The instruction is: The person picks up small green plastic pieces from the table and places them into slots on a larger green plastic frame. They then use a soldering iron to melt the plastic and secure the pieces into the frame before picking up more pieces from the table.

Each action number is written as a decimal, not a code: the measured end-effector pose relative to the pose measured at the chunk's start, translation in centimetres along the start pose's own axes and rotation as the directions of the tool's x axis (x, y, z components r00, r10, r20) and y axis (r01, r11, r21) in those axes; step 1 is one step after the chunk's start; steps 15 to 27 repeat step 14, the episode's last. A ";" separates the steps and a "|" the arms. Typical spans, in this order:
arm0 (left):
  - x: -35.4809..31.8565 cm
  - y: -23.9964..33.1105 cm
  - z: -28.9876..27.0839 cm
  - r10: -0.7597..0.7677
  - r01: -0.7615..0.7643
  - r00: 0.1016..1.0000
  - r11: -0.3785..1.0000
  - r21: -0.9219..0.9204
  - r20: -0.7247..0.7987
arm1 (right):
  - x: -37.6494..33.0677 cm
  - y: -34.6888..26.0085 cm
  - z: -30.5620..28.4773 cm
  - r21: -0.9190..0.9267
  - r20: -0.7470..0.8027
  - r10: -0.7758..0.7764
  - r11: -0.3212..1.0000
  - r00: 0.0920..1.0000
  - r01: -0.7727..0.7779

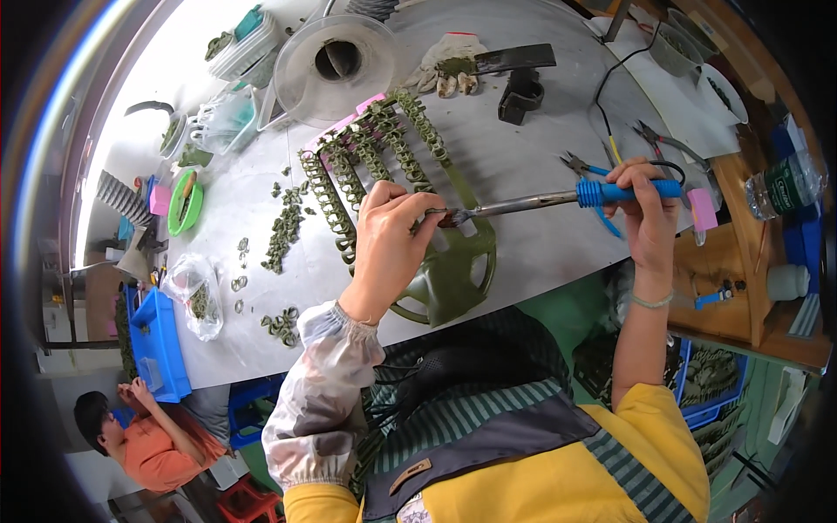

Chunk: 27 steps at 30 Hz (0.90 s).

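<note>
My right hand (647,216) grips the blue handle of a soldering iron (558,200), whose metal tip reaches left to the fingers of my left hand. My left hand (390,247) presses down on a dark green moulded plastic frame (453,270) lying on the grey table (523,131). The frame has a round wheel-like base near me and several ladder-like rows of small green parts (370,157) fanning away. The iron's tip touches the frame just by my left fingertips.
Loose green parts (283,231) lie left of the frame. A clear round spool (336,57), work gloves (449,65), pliers (664,139), a green bowl (185,205), a blue bin (161,344) and a water bottle (785,185) surround it. Another person (139,436) sits lower left.
</note>
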State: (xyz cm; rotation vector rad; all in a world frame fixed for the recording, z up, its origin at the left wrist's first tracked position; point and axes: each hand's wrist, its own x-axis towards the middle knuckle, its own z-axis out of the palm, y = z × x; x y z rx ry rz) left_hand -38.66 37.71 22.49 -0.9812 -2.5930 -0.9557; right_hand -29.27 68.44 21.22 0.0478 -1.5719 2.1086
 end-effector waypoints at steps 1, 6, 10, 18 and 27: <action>0.1 0.0 0.2 -0.003 0.003 1.000 1.000 0.011 0.010 | 0.1 0.3 0.1 0.001 -0.004 0.000 1.000 1.000 0.000; 0.1 -0.2 0.4 0.037 -0.039 0.999 0.998 0.051 0.033 | 0.2 0.9 0.6 0.014 0.018 0.018 1.000 1.000 -0.018; -0.1 -0.9 -0.2 0.089 -0.090 0.996 0.990 0.108 0.013 | 0.3 -0.1 0.5 -0.022 0.068 -0.044 0.999 0.997 0.046; -0.1 -1.1 -0.6 0.133 -0.140 0.989 0.985 0.103 0.066 | 0.2 0.3 -0.6 -0.024 0.094 -0.037 0.999 0.995 0.040; -0.1 -1.1 -0.6 0.133 -0.140 0.989 0.985 0.103 0.066 | 0.2 0.3 -0.6 -0.024 0.094 -0.037 0.999 0.995 0.040</action>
